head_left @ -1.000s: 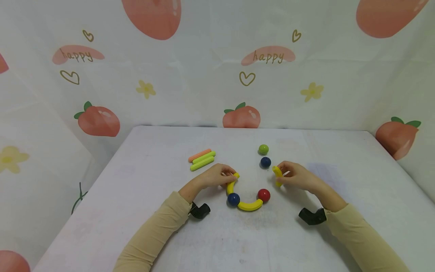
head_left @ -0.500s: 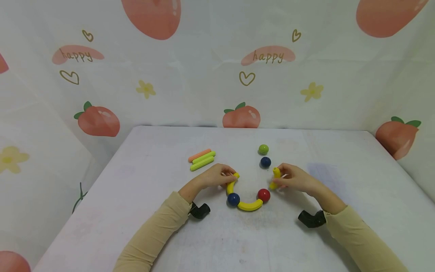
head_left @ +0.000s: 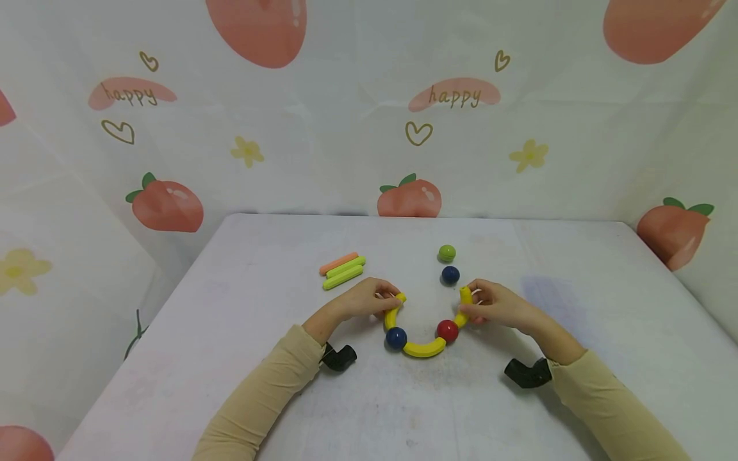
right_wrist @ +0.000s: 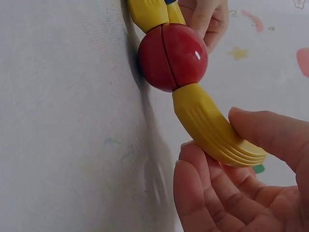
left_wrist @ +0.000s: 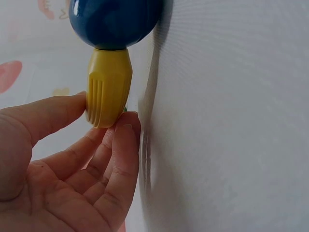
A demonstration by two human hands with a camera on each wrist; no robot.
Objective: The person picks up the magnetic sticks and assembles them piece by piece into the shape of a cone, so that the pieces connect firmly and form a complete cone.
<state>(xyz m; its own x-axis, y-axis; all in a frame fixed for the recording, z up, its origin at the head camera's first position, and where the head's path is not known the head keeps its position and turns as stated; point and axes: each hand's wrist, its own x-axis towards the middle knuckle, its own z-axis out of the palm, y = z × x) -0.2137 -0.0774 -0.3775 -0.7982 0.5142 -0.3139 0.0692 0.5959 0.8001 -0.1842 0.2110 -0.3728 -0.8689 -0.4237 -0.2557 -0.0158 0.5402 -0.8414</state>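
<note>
In the head view a curved chain lies on the table. My left hand (head_left: 368, 298) pinches its left curved yellow rod (head_left: 391, 317), which meets a blue ball (head_left: 396, 338). From that ball a second curved yellow rod (head_left: 425, 349) runs along the near side to a red ball (head_left: 447, 331). Between thumb and fingers, my right hand (head_left: 500, 305) holds a third curved yellow rod (right_wrist: 208, 126). Its end touches the red ball (right_wrist: 173, 58) in the right wrist view. The left wrist view has the ribbed yellow rod (left_wrist: 109, 87) touching the blue ball (left_wrist: 115, 21).
A green ball (head_left: 447, 253) and another blue ball (head_left: 450, 275) sit behind the chain. Farther left lie an orange stick (head_left: 338, 263) and two yellow-green sticks (head_left: 343, 276). A white table (head_left: 277, 237) backs onto a printed cloth (head_left: 334, 128).
My right hand has turned its yellow rod and brought it left and nearer, so its lower end now meets the red ball. The left hand and the other pieces stay put.
</note>
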